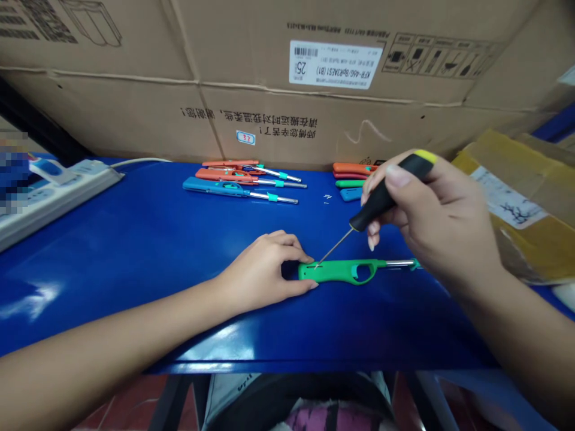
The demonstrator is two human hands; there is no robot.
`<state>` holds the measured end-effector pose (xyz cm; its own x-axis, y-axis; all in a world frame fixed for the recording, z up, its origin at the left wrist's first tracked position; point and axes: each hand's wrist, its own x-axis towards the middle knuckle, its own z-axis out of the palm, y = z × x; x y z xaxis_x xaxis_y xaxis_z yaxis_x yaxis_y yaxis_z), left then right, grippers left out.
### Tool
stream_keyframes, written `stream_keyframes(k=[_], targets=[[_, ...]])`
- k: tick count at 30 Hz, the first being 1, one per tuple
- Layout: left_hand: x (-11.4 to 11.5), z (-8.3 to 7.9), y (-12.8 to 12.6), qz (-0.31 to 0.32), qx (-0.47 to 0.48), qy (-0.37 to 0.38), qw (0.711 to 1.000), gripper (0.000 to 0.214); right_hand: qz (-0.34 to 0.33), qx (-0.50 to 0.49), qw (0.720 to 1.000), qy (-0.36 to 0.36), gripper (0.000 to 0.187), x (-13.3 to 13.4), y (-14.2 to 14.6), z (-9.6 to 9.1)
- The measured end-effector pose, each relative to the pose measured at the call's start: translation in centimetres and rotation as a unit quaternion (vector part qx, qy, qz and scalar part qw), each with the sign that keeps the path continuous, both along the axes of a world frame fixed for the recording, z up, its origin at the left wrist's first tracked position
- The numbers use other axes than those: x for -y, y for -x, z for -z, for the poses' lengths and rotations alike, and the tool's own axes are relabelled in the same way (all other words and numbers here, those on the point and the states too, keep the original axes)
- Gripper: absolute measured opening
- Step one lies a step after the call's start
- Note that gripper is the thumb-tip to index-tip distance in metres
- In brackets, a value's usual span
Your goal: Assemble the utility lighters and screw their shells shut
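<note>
A green long-nosed lighter (pixel 335 272) lies flat on the blue tabletop, its metal tube pointing right. My left hand (pixel 265 269) pinches the handle's left end between thumb and fingers. In my right hand (pixel 442 209) is a screwdriver (pixel 377 200) with a black handle, a yellow end and a thin shaft. It slants down to the left, and its tip is at the slot near the lighter's left end. Whether the tip is inside the slot I cannot tell. My right hand partly covers the far end of the lighter's tube.
Behind, orange lighters (pixel 229 175) and a blue lighter (pixel 215 186) lie at centre; more coloured lighters (pixel 350 184) are right of them. Small white bits (pixel 327 197) lie between. A large cardboard box (pixel 251 66) walls the back, a power strip (pixel 54 194) is left, a taped carton (pixel 530 203) right.
</note>
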<state>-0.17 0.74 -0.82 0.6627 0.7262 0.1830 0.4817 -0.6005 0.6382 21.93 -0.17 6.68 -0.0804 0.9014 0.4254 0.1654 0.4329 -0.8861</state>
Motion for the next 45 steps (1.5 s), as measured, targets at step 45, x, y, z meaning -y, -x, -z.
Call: stream_keyframes(k=[45], targets=[[0.6,0.1,-0.5,-0.008,-0.003,-0.014,1.0,0.027,0.013,0.132,0.988,-0.077,0.013,1.8,1.6,2.2]])
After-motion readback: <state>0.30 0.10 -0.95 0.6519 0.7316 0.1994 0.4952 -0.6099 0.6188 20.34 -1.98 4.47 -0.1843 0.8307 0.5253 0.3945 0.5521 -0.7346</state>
